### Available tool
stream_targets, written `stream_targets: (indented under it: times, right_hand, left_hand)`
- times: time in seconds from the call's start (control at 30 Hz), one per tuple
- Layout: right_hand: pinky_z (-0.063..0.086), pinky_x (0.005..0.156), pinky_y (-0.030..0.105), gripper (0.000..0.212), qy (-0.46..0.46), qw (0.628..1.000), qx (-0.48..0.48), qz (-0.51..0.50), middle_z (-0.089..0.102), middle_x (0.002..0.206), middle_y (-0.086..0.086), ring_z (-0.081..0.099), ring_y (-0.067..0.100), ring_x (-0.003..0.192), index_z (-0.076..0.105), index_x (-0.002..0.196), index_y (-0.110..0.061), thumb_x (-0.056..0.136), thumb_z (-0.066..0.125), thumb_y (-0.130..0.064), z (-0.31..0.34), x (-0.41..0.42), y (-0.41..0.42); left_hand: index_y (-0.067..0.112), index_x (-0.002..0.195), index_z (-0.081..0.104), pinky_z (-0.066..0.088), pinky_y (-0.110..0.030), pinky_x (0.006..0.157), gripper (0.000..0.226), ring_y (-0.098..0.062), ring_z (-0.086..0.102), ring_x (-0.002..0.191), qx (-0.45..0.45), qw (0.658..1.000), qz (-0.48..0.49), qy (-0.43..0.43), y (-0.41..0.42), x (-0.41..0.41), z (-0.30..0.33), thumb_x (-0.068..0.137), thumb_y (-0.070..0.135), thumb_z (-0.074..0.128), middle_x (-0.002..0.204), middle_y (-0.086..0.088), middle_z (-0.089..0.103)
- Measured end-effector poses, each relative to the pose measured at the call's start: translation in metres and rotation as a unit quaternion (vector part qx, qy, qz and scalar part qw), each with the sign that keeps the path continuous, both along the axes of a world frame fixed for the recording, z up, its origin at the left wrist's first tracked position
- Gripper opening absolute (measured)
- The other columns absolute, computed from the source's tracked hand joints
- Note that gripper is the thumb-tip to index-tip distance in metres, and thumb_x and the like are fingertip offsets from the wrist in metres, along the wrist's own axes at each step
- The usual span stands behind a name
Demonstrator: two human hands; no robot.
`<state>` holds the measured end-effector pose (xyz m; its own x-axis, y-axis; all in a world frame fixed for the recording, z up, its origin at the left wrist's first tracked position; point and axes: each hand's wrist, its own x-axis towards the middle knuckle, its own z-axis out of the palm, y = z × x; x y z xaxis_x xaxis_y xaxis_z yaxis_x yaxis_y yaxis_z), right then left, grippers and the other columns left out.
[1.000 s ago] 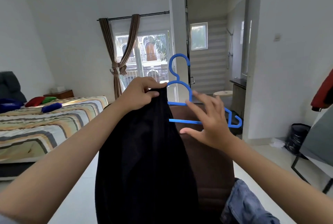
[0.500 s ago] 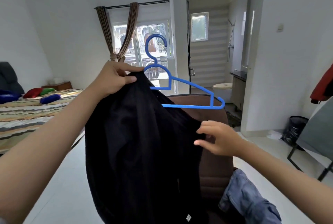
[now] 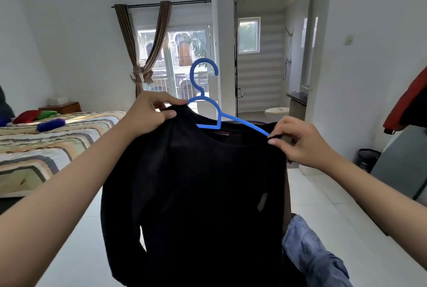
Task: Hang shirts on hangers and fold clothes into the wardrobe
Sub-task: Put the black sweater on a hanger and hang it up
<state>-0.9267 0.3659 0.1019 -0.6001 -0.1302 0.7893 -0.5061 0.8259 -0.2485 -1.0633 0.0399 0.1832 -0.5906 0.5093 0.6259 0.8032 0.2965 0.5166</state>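
Left hand [image 3: 147, 113] grips the shirt [image 3: 196, 189] at one shoulder; right hand [image 3: 298, 141] pinches the other over the hanger [image 3: 209, 111], whose hook rises between the hands. Jeans [image 3: 309, 254] lie below the right hand.

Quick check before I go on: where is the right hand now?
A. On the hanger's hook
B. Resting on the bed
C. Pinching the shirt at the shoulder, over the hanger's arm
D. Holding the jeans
C: the right hand pinches the black shirt at its shoulder, where the blue hanger arm runs under the cloth.
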Motion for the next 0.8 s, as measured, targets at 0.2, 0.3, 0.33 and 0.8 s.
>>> stream_targets:
  times: [0.2, 0.3, 0.33, 0.8]
  right_hand:
    - [0.043, 0.077, 0.012, 0.042, 0.028, 0.998, -0.024, -0.046, 0.054, 0.078, -0.013, 0.054, 0.007, 0.075, 0.063, 0.117, -0.011, 0.078, 0.077, -0.019, 0.007, -0.004, -0.023]
    - [0.045, 0.073, 0.021, 0.036, 0.035, 0.996, 0.016, -0.083, 0.053, 0.074, -0.009, 0.05, 0.008, 0.07, 0.067, 0.114, -0.008, 0.08, 0.075, -0.016, 0.013, -0.009, -0.029]
    - [0.045, 0.07, 0.025, 0.028, 0.041, 0.994, 0.028, -0.095, 0.054, 0.074, -0.006, 0.049, 0.011, 0.069, 0.07, 0.107, -0.007, 0.08, 0.074, -0.014, 0.015, -0.011, -0.029]
    - [0.036, 0.065, 0.021, 0.018, 0.043, 0.988, 0.035, -0.144, 0.053, 0.071, -0.008, 0.045, 0.011, 0.067, 0.075, 0.099, -0.016, 0.081, 0.074, -0.018, 0.03, -0.008, -0.004]
  left_hand:
    - [0.035, 0.091, 0.069, 0.041, -0.006, 0.07, 0.049, -0.012, 0.053, 0.073, 0.016, 0.998, -0.055, -0.012, 0.025, 0.015, -0.011, 0.077, -0.011, 0.065, 0.08, 0.03, 0.067]
    - [0.035, 0.091, 0.07, 0.044, -0.008, 0.073, 0.048, -0.015, 0.057, 0.078, 0.022, 0.997, -0.075, -0.023, 0.033, 0.018, -0.013, 0.077, -0.011, 0.065, 0.081, 0.028, 0.069]
    - [0.035, 0.09, 0.07, 0.045, -0.009, 0.075, 0.048, -0.015, 0.058, 0.08, 0.023, 0.996, -0.077, -0.025, 0.035, 0.019, -0.013, 0.077, -0.01, 0.066, 0.082, 0.027, 0.069]
    - [0.031, 0.089, 0.076, 0.052, -0.023, 0.09, 0.044, -0.008, 0.067, 0.086, 0.08, 0.992, -0.053, -0.079, 0.005, 0.002, -0.029, 0.075, -0.01, 0.069, 0.083, 0.016, 0.074]
